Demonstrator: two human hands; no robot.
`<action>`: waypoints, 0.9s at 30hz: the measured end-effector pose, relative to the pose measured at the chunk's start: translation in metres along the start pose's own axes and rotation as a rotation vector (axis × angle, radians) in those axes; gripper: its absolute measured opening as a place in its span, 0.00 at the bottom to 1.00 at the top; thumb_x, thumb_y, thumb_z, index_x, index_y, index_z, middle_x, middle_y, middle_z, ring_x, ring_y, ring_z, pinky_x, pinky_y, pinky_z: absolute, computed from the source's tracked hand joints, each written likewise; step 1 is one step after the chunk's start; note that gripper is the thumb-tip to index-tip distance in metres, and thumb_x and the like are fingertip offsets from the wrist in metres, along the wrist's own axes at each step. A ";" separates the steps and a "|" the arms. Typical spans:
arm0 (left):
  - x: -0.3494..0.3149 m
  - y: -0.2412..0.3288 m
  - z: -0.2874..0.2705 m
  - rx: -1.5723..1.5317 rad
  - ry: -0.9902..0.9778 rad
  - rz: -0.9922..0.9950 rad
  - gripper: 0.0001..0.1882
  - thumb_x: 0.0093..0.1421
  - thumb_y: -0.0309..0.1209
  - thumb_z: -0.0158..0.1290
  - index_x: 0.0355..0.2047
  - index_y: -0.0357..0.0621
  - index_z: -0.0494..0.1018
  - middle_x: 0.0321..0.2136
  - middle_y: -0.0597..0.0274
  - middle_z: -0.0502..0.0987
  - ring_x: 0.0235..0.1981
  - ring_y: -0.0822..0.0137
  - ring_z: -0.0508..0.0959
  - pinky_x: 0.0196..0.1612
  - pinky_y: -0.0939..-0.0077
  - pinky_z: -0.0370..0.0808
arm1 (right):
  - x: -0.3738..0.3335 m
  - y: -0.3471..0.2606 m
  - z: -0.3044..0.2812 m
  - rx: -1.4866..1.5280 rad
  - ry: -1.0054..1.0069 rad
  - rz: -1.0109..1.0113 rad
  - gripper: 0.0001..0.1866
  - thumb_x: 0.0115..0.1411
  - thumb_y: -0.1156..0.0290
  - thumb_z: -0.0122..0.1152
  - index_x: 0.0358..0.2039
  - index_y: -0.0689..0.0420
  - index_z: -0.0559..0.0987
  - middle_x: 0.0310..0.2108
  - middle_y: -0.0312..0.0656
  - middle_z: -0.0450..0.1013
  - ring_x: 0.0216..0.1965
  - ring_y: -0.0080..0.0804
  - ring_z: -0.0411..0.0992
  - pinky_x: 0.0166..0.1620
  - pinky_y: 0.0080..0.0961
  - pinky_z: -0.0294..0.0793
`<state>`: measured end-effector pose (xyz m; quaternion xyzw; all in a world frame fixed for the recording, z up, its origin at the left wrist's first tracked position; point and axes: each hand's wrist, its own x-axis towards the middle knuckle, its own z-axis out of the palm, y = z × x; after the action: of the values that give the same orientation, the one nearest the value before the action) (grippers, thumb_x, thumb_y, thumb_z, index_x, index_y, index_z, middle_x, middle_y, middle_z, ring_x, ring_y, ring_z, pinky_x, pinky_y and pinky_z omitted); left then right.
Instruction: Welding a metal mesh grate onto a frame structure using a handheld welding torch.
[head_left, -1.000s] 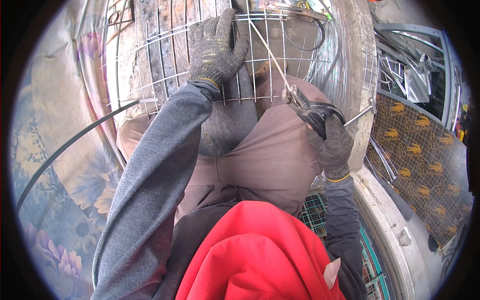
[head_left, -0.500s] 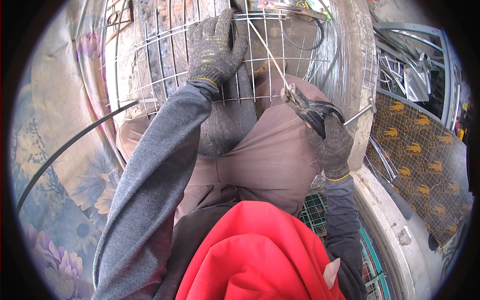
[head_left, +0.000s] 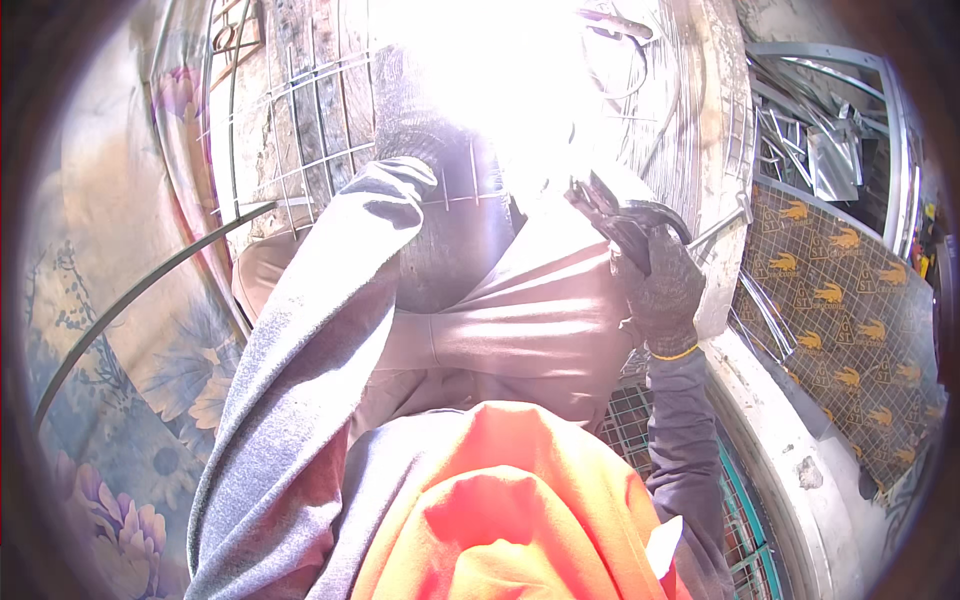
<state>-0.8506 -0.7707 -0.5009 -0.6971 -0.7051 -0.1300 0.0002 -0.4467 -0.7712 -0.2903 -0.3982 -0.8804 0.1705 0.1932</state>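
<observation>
My right hand, in a dark knitted glove, is closed around the black handle of a welding electrode holder. A dazzling white glare fills the top middle and hides the rod that the holder grips. At the edge of that glare lies my left hand, also gloved, over a grid of thin metal bars. Its wrist and the back of the glove show faintly; its fingers are washed out. Below the grid is a dark board between my legs.
Thin wires run along the right side of the work surface. Past a pale ledge stand a metal frame with scraps and a brown printed sheet. A floral sheet and a curved dark rod are at left.
A blinding light has appeared over the grid near my left hand, hiding its fingers and the welding rod. My sleeves and trousers are now brightly lit. Both arms stay nearly in place.
</observation>
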 end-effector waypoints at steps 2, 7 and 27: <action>0.053 0.118 -0.020 -0.283 0.079 -0.083 0.38 0.62 0.47 0.57 0.69 0.44 0.61 0.59 0.35 0.69 0.61 0.36 0.68 0.65 0.45 0.64 | -0.034 0.034 -0.021 -0.141 -0.031 0.129 0.29 0.56 0.58 0.76 0.50 0.64 0.79 0.38 0.53 0.81 0.36 0.53 0.81 0.39 0.42 0.81; 0.053 0.113 -0.067 -0.024 0.066 0.072 0.37 0.63 0.47 0.56 0.68 0.41 0.62 0.61 0.37 0.69 0.62 0.35 0.67 0.65 0.43 0.64 | -0.028 0.030 -0.018 -0.133 0.063 0.119 0.26 0.57 0.55 0.74 0.50 0.58 0.81 0.38 0.50 0.82 0.34 0.51 0.82 0.37 0.42 0.82; 0.068 0.125 -0.094 -0.238 0.287 -0.068 0.36 0.58 0.45 0.60 0.64 0.44 0.67 0.52 0.45 0.75 0.56 0.42 0.72 0.64 0.45 0.63 | -0.027 0.029 -0.017 -0.099 0.040 0.164 0.28 0.58 0.55 0.74 0.50 0.63 0.80 0.35 0.52 0.81 0.32 0.52 0.81 0.35 0.41 0.81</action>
<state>-0.7468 -0.7223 -0.3749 -0.6423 -0.7006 -0.3105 0.0142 -0.4041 -0.7709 -0.2946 -0.4814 -0.8481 0.1341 0.1760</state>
